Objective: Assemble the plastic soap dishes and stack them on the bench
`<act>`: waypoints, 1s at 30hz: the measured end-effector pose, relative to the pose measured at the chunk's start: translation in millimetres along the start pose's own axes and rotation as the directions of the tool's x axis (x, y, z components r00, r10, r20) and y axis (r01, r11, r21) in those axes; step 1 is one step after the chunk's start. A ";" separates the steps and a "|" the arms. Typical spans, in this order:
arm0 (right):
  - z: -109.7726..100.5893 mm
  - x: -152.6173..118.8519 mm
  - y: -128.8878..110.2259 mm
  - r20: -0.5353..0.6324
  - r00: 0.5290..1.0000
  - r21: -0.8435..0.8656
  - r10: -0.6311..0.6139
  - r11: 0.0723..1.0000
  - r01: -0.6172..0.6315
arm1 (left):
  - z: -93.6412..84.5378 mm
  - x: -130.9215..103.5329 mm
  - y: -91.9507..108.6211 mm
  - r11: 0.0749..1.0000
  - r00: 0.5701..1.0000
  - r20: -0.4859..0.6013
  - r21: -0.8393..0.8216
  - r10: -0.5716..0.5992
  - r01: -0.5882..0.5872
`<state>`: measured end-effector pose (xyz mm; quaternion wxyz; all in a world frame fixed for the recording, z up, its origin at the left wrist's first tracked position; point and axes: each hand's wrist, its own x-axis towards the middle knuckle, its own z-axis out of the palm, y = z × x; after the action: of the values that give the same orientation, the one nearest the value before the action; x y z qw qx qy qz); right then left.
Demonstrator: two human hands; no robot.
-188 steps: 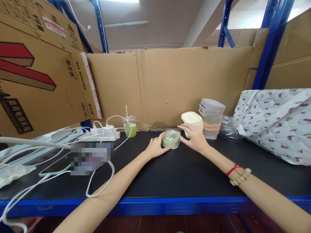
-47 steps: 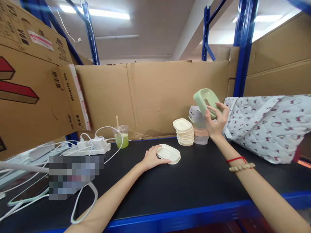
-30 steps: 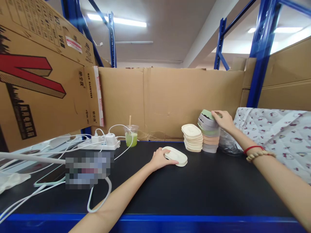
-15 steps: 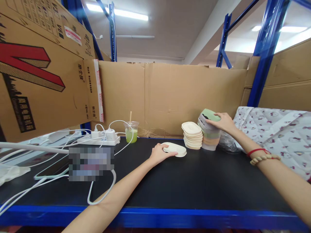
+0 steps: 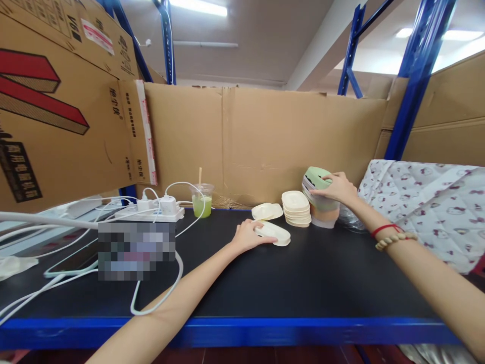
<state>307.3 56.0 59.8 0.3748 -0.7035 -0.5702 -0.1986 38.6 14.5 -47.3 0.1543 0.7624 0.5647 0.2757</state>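
My left hand (image 5: pixel 248 236) is closed around the near-left end of a cream oval lid (image 5: pixel 278 233) lying on the black tabletop. At the back right, my right hand (image 5: pixel 337 187) grips the green container (image 5: pixel 317 174) at the top of a tilted stack of coloured containers (image 5: pixel 325 215). Just left of that stack stands a pile of cream lids (image 5: pixel 296 207). Another cream lid or two (image 5: pixel 267 211) lie left of the pile, against the cardboard.
Behind are a cup of green drink (image 5: pixel 202 206) with a straw, a power strip (image 5: pixel 151 215) with white cables, and cardboard walls (image 5: pixel 261 136). Clear plastic (image 5: pixel 350 218) and patterned quilted cloth (image 5: pixel 428 207) are at the right; a phone (image 5: pixel 71 260) lies left.
Several lids from the top of the pile now lie to its left, and the pile is shorter. The view has shifted slightly. Both hands keep their holds.
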 end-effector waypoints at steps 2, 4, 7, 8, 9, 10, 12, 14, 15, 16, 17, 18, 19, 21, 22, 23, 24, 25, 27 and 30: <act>-4.4 -10.3 -8.5 0.024 1.000 -0.024 0.015 1.000 -0.015 | -0.9 -0.9 0.9 1.000 1.000 0.020 0.022 -0.008 0.007; -8.1 -18.1 -15.2 0.029 0.999 -0.030 0.020 0.999 -0.019 | -1.8 -1.8 1.3 0.999 0.999 0.037 0.040 -0.001 -0.001; -8.8 -24.1 -17.5 -0.013 1.000 0.002 0.001 1.000 -0.001 | -2.3 -2.6 0.8 0.998 0.998 0.057 0.053 0.026 -0.029; -7.8 -25.0 -16.3 -0.033 0.999 0.018 -0.011 1.000 0.012 | -2.2 -2.6 0.5 0.998 0.998 0.057 0.050 0.036 -0.039; -6.5 -25.6 -14.5 -0.051 0.998 0.032 -0.026 0.999 0.027 | -1.9 -2.5 0.2 0.998 0.998 0.052 0.044 0.046 -0.048; -5.1 -26.1 -12.3 -0.065 0.997 0.045 -0.041 0.998 0.044 | -1.6 -2.2 -0.2 0.998 0.998 0.043 0.037 0.052 -0.054; -2.7 -26.7 -7.9 -0.084 0.994 0.063 -0.075 0.995 0.080 | -0.9 -1.5 -1.0 0.998 0.998 0.027 0.024 0.057 -0.057; -1.8 -27.5 -4.5 -0.101 0.988 0.073 -0.113 0.990 0.121 | -0.4 -0.8 -1.6 0.998 0.998 0.029 0.021 0.051 -0.051; -1.9 -28.0 -3.3 -0.106 0.985 0.073 -0.135 0.987 0.143 | -0.3 -0.6 -1.8 0.999 0.998 0.037 0.024 0.048 -0.049; -2.5 -28.6 -2.4 -0.107 0.981 0.068 -0.160 0.984 0.168 | -0.3 -0.5 -1.9 0.998 0.998 0.045 0.030 0.045 -0.047; -3.3 -29.4 -1.7 -0.101 0.977 0.058 -0.186 0.980 0.193 | -0.3 -0.6 -1.8 0.998 0.998 0.051 0.036 0.042 -0.044; -4.3 -30.4 -1.2 -0.089 0.973 0.044 -0.211 0.976 0.215 | -0.4 -1.0 -1.6 0.998 0.998 0.053 0.043 0.038 -0.040; -5.3 -31.7 -0.6 -0.073 0.970 0.027 -0.231 0.972 0.233 | -0.6 -1.6 -1.2 0.998 0.998 0.051 0.048 0.035 -0.038; -6.8 -35.1 0.7 -0.036 0.967 -0.008 -0.252 0.968 0.252 | -1.2 -3.6 0.1 0.997 0.998 0.036 0.059 0.042 -0.044; -7.2 -37.1 1.6 -0.017 0.966 -0.025 -0.259 0.966 0.259 | -1.7 -4.9 0.9 0.996 0.998 0.027 0.067 0.054 -0.056; -7.2 -39.4 2.6 0.003 0.963 -0.040 -0.270 0.962 0.270 | -2.2 -6.2 1.8 0.994 0.997 0.019 0.076 0.071 -0.072; -6.8 -41.8 3.6 0.021 0.957 -0.053 -0.290 0.955 0.291 | -2.7 -7.5 2.7 0.993 0.996 0.010 0.086 0.087 -0.087; -6.2 -44.2 4.5 0.037 0.947 -0.064 -0.320 0.945 0.322 | -3.3 -8.7 3.5 0.991 0.995 -0.002 0.095 0.098 -0.097; -4.5 -49.0 5.5 0.059 0.917 -0.079 -0.395 0.914 0.399 | -4.5 -10.4 5.0 0.990 0.995 -0.025 0.109 0.098 -0.095; -1.7 -55.2 4.2 0.082 0.863 -0.091 -0.498 0.859 0.504 | -6.0 -11.4 6.5 0.991 0.997 -0.042 0.121 0.064 -0.058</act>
<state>296.6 18.4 20.7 0.2553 -0.5556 -0.7320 -0.3005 37.7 1.2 -41.7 0.0870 0.7807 0.5600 0.2634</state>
